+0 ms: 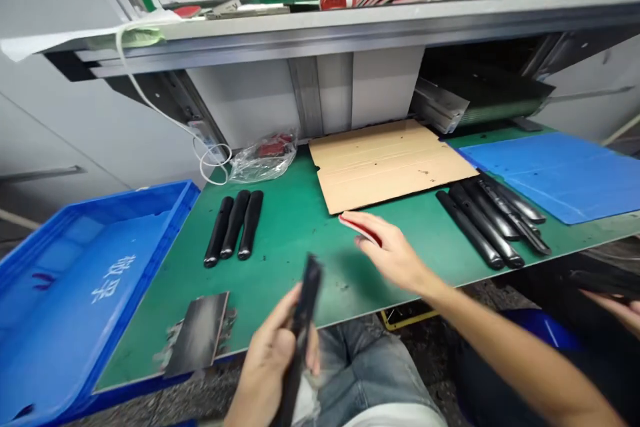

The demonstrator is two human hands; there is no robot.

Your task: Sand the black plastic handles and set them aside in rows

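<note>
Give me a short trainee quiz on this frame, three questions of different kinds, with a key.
1. How many black handles lie side by side on the green work mat, left of the cardboard sheet?
2. True or false: the blue plastic crate sits to the right of the mat.
3. Which hand holds a black handle up off the mat: the left hand or the right hand?

Key:
1. Three.
2. False: it sits to the left of the mat.
3. The left hand.
</note>
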